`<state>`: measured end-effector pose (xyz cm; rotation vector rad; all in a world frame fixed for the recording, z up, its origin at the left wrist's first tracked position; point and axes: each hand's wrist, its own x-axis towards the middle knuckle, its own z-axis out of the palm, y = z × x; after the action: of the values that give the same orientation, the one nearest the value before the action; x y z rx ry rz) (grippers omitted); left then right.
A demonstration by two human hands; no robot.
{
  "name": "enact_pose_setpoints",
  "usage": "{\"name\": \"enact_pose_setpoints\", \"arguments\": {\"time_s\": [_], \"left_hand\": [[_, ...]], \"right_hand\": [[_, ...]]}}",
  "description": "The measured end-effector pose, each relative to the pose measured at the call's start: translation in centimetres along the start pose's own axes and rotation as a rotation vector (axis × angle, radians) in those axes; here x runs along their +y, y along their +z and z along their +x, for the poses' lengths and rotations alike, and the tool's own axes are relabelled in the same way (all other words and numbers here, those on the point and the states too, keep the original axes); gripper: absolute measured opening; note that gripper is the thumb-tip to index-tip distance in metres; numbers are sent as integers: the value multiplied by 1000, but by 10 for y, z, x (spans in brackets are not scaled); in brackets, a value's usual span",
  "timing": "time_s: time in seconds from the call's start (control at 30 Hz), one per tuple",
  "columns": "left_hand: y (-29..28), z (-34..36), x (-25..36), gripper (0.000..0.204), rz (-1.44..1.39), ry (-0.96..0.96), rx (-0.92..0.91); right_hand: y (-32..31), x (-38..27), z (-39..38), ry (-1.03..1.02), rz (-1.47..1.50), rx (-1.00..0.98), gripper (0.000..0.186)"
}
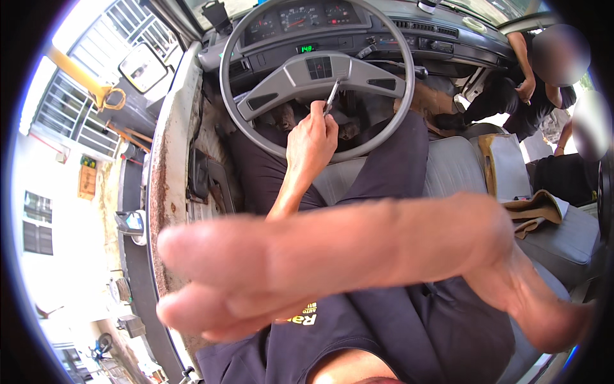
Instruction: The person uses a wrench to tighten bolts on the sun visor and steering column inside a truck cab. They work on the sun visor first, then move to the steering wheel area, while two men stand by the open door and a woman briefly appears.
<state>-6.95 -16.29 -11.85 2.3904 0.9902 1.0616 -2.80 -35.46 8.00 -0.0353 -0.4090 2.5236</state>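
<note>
My left hand (311, 142) is closed round a slim silver hand tool (331, 97), perhaps pliers, whose upper end is at the centre pad of the grey steering wheel (323, 67). My right hand (332, 249) is raised very close to the camera with its fingers stretched out, blurred, hiding part of my lap and left forearm. The instrument cluster (297, 19) and a small green display (306, 49) are behind the wheel. My legs (396, 166) are on the grey seat (451, 166) beneath.
A rusty door frame (167, 205) and mirror (142, 72) are at the left, opening onto a yard with barred windows (77, 128). At the right, two people (524, 102) (556, 173) are at the passenger side, beside a folded cloth (531, 217) on the seat.
</note>
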Motion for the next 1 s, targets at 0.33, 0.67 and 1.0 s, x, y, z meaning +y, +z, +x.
{"name": "enact_pose_setpoints", "arguments": {"time_s": [0.33, 0.67, 1.0], "left_hand": [[-7, -5, -1, 26, 47, -33, -2], [-4, -5, -1, 25, 54, 59, 52], [2, -5, -3, 26, 18, 23, 31]], "right_hand": [[36, -5, -53, -674, -1618, -227, 79], [49, 1, -31, -883, -2147, -342, 77], [23, -19, -27, -1111, -2387, -275, 75]]}}
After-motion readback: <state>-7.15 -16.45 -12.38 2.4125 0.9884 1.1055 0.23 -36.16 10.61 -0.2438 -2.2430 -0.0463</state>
